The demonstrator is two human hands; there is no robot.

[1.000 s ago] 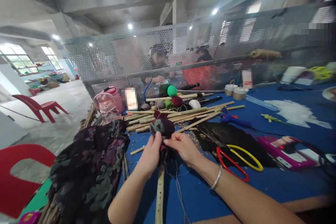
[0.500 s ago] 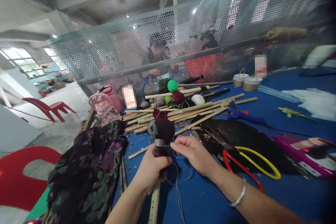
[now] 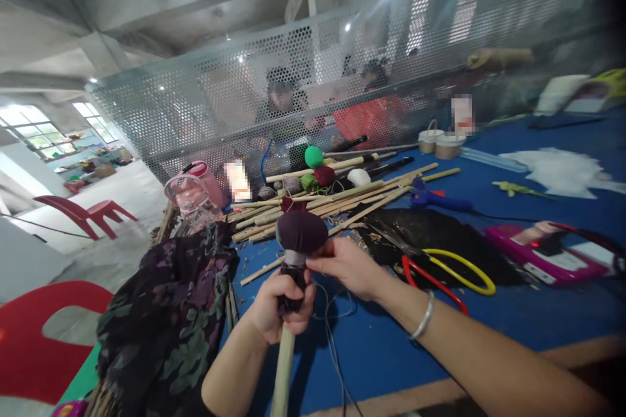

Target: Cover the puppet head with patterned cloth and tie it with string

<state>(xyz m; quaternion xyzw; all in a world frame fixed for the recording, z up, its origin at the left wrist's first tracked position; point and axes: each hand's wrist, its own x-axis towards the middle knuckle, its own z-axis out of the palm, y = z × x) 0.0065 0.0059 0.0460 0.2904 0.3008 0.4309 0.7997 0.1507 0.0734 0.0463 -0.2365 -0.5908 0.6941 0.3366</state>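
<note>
My left hand [image 3: 283, 303] is wrapped around dark cloth gathered at the top of a pale bamboo stick [image 3: 282, 371]. Above the fist sits a ball covered in dark purple cloth [image 3: 302, 232], with grey thread [image 3: 294, 258] wound around its neck. Closed beside that neck, my right hand [image 3: 345, 265] has thumb and fingers pressed together at the thread; its fingertips are partly hidden by the ball. A loose length of the grey thread loops down over the blue table [image 3: 372, 352].
Bamboo sticks [image 3: 274, 218] lie across the table beyond my hands, with cloth balls behind them. To the right are scissors [image 3: 460, 267], a blue glue gun [image 3: 440, 199] and a magenta device [image 3: 542, 260]. Patterned cloth [image 3: 166, 313] hangs left. Behind a perforated screen [image 3: 215, 98] people sit.
The stick has turned in my left hand, so the ball's plain purple side now faces me. My right hand has moved in from the right, close against the neck.
</note>
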